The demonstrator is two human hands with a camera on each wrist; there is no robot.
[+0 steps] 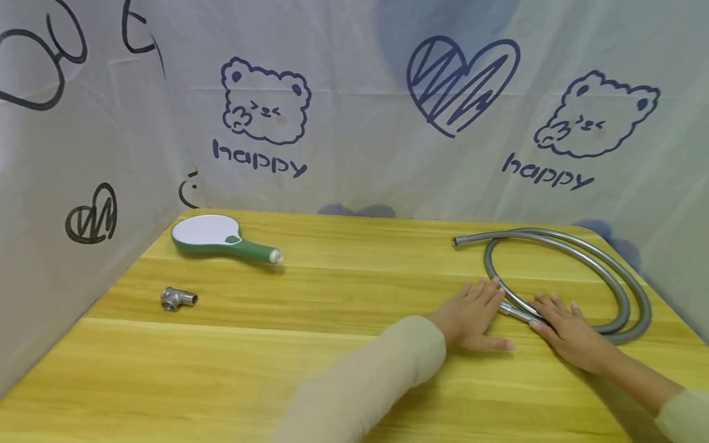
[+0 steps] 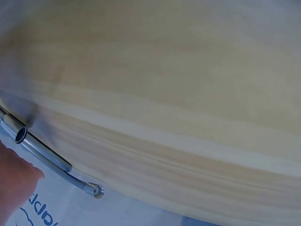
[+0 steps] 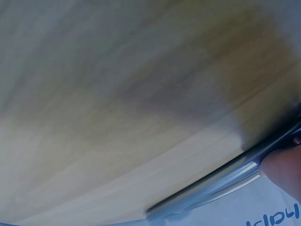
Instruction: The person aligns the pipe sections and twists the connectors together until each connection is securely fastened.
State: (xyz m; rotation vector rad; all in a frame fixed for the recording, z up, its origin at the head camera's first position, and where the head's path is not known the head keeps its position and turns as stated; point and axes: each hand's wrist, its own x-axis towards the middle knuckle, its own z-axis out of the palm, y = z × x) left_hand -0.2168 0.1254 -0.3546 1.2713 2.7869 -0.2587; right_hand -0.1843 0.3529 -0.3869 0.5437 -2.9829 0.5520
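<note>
A grey metal shower hose lies coiled on the right side of the wooden table. My left hand is flat with fingers extended, its fingertips at the hose's near left part beside a metal end fitting. To its right, my right hand rests palm down over the near strands, fingers spread and fairly straight. In the left wrist view two hose ends show, one with a shiny collar. The right wrist view has the hose running up to the thumb.
A shower head with a white face and green handle lies at the table's back left. Nearer, a small metal tee fitting sits on the wooden table. Pale drawn-on curtains hang behind and at the left.
</note>
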